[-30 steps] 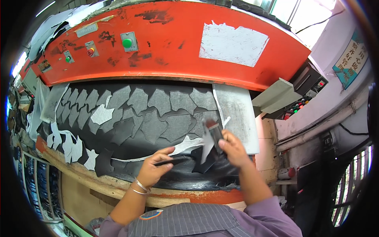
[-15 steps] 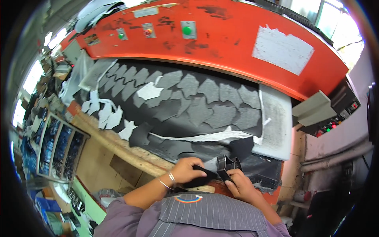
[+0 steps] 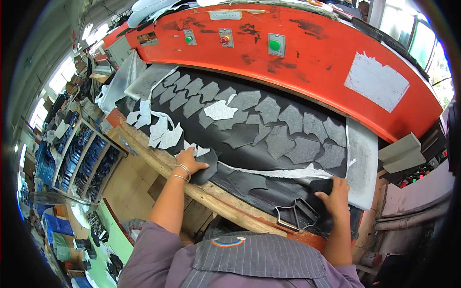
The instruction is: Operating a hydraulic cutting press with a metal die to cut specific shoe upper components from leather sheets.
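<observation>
My left hand (image 3: 191, 163) rests at a small stack of dark grey cut pieces (image 3: 205, 174) by the front edge of the bench, its thumb stretched out over the top piece. My other fingers there are partly hidden. At the right, my right hand (image 3: 337, 198) touches a black piece of sheet (image 3: 321, 186), thumb and fingers spread apart. A metal cutting die (image 3: 297, 214) with a bent outline lies beside it on the black surface, touched by neither hand. Another dark cut piece (image 3: 247, 182) lies between my hands.
Rows of grey cut pieces (image 3: 280, 142) cover the black sheet beyond my hands. White scraps (image 3: 165, 133) lie at the left, and a white strip (image 3: 283, 174) crosses the middle. An orange machine beam (image 3: 254, 36) with buttons spans the back. A wooden rail (image 3: 225, 209) edges the front.
The cutting die has left my right hand and lies on the bench. My left hand has moved left with a dark piece to the stack, my right hand rightward. The view has shifted.
</observation>
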Demonstrator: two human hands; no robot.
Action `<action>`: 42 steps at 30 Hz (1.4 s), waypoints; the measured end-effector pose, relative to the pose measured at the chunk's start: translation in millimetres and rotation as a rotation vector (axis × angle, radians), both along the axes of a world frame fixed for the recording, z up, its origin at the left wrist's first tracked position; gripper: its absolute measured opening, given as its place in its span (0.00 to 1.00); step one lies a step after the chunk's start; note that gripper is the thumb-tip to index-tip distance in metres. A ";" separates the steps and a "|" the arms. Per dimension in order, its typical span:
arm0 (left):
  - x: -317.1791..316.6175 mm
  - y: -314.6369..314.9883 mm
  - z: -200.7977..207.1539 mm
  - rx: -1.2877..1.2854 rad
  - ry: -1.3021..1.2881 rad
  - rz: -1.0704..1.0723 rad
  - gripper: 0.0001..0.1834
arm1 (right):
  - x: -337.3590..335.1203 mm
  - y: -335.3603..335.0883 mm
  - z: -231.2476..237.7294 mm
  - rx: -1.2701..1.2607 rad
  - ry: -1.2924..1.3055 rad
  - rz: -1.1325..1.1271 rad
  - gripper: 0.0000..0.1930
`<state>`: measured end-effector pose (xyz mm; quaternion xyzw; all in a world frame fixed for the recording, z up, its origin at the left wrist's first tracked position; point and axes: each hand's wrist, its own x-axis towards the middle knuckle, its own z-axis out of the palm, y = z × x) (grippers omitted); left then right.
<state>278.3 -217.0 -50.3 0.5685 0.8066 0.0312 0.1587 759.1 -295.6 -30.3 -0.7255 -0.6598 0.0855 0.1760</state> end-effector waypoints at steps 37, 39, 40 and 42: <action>-317.6 122.4 -30.0 0.002 -0.287 -0.198 0.48 | -345.3 67.5 91.9 -0.235 0.527 0.094 0.18; -308.7 123.5 -31.8 0.026 -0.372 -0.203 0.48 | -340.9 99.8 68.0 -0.082 0.718 -0.023 0.14; -303.6 124.7 -34.8 0.039 -0.443 -0.218 0.49 | -334.8 118.2 48.7 0.036 0.709 -0.045 0.12; -291.6 121.9 -34.3 0.124 -0.459 -0.220 0.46 | -311.0 148.3 18.1 -0.169 0.744 -0.256 0.11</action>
